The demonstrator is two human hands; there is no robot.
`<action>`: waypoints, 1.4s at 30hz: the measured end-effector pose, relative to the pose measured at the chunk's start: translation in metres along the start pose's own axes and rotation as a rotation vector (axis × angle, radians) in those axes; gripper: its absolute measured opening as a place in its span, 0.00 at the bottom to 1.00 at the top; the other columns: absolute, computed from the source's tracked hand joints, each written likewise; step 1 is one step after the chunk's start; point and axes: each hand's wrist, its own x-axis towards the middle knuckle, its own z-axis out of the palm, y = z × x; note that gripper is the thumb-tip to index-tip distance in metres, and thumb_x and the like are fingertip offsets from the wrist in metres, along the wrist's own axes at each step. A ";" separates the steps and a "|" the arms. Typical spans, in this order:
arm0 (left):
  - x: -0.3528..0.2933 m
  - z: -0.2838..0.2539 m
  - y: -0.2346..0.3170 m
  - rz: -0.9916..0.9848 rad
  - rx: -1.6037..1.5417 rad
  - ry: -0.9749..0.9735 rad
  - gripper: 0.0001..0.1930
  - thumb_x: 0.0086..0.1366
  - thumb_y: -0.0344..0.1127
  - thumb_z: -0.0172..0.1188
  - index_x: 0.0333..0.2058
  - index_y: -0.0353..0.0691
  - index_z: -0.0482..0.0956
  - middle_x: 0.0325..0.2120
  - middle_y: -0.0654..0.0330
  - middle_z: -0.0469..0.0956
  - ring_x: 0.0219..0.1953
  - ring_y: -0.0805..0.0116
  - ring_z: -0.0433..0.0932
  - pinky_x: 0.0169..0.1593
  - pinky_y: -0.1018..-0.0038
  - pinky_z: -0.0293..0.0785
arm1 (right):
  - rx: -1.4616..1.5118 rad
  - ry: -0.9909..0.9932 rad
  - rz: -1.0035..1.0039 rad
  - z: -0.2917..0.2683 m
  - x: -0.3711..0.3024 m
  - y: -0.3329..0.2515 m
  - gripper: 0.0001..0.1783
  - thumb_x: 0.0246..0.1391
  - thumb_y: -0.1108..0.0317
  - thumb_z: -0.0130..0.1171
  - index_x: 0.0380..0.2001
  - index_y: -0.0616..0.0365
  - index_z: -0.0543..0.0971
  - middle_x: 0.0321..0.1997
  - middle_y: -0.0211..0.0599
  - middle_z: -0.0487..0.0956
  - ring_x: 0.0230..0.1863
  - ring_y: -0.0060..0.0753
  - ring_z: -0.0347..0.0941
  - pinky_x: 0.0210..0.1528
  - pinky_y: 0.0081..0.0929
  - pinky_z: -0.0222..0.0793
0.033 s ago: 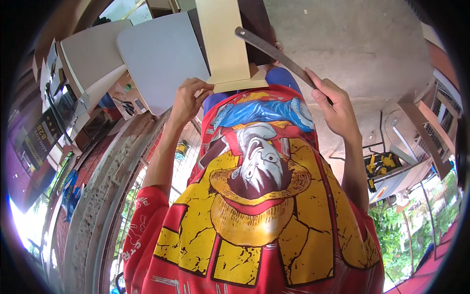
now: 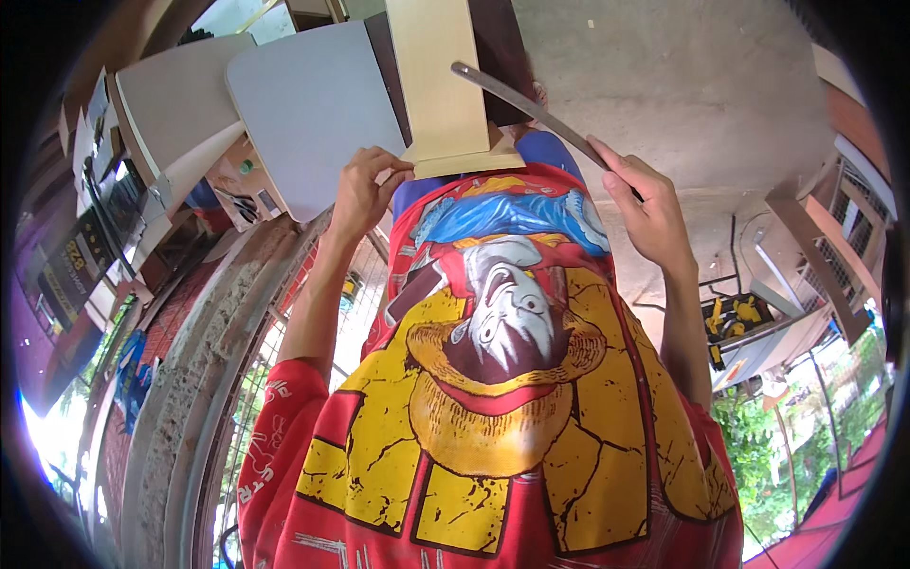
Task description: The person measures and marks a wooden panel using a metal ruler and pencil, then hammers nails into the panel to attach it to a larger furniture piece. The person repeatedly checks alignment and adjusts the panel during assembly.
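Note:
My left hand point(image 2: 368, 192) pinches the left end of a pale wooden piece. It is made of a long upright board point(image 2: 438, 85) joined to a short crosswise strip point(image 2: 464, 163) at its near end, close to my lap. In my right hand point(image 2: 646, 204) is a long, flat, dark grey metal strip point(image 2: 531, 106) with a rounded tip, gripped by its near end. It slants up and left, so that its tip shows over the right side of the board. Whether it touches the wood I cannot tell. The fingers' far sides are hidden.
Beyond the board is a dark brown surface point(image 2: 502, 57). A grey rounded panel point(image 2: 313, 114) stands to the left, with a laptop point(image 2: 118, 213) farther out. Concrete floor point(image 2: 682, 76) stretches to the right, where a tray with yellow-and-black tools point(image 2: 735, 321) sits.
The metal strip's tip has dipped slightly toward me, and the wooden board has shifted a little to the right in view. Both grips are the same.

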 end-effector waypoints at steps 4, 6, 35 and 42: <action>0.011 0.005 -0.011 0.006 -0.090 0.066 0.07 0.69 0.34 0.74 0.42 0.38 0.92 0.39 0.56 0.87 0.45 0.56 0.83 0.52 0.59 0.78 | -0.110 -0.057 0.109 0.027 0.006 -0.009 0.22 0.76 0.56 0.62 0.66 0.51 0.86 0.40 0.55 0.88 0.37 0.47 0.82 0.46 0.37 0.76; 0.012 0.009 -0.015 -0.034 -0.159 0.051 0.08 0.69 0.34 0.74 0.43 0.38 0.91 0.39 0.57 0.87 0.44 0.59 0.83 0.52 0.61 0.79 | -0.226 -0.154 0.120 0.032 0.012 -0.019 0.22 0.75 0.55 0.61 0.64 0.51 0.87 0.42 0.58 0.89 0.38 0.55 0.84 0.46 0.40 0.78; 0.004 -0.011 0.008 -0.065 -0.360 -0.175 0.15 0.77 0.38 0.68 0.53 0.33 0.90 0.49 0.47 0.91 0.53 0.50 0.90 0.59 0.62 0.83 | -0.191 -0.527 -0.014 0.055 0.061 -0.054 0.20 0.75 0.61 0.60 0.66 0.47 0.85 0.46 0.48 0.89 0.50 0.55 0.85 0.60 0.45 0.79; 0.006 -0.022 0.005 -0.175 -0.417 -0.342 0.17 0.80 0.34 0.64 0.61 0.32 0.87 0.57 0.51 0.90 0.57 0.62 0.87 0.64 0.64 0.80 | -0.096 -0.592 0.002 0.065 0.064 -0.056 0.24 0.79 0.55 0.56 0.69 0.55 0.82 0.63 0.53 0.86 0.64 0.58 0.83 0.67 0.45 0.77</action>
